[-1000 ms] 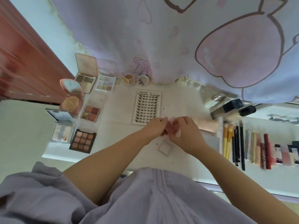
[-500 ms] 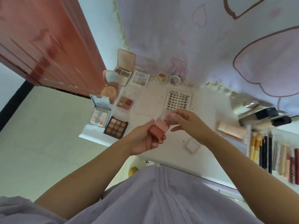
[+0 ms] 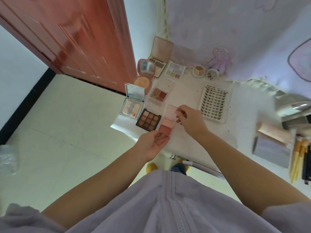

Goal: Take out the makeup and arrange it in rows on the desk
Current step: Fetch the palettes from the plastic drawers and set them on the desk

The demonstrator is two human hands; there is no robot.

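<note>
Blush palette (image 3: 166, 126), open, lying near the worktop's (image 3: 188, 142) left front corner, just right of the dark nine-pan palette (image 3: 148, 120). Its long axis runs from the front edge toward the back edge: the darker red pan sits nearest the front, the paler pink pan behind it, and the clear lid (image 3: 172, 111) is hinged open beyond, pointing away from the person.

Right hand (image 3: 190, 120): its grip is narrow, thumb and forefinger pinching the right edge of the clear lid, the other fingers loosely curled.

Left hand (image 3: 152, 143): palm turned up, fingers relaxed and nearly straight, the fingertips at the front end of the blush palette; whether they touch it or only lie just beside it cannot be told.

Left side of the worktop, in rows from back to front: a beige compact with raised lid (image 3: 159, 54) and a pastel nine-pan palette (image 3: 175, 70); a round pink mirror compact (image 3: 145, 71) and a four-pan palette (image 3: 158, 95); a silver highlighter compact (image 3: 133, 103) at the left edge.

Back edge: two small round pots (image 3: 198, 71). Centre: a lash tray (image 3: 214, 103) marked XOYO. Right side, blurred: a pink tube (image 3: 272, 132) and yellow-handled brushes (image 3: 297, 158).
</note>
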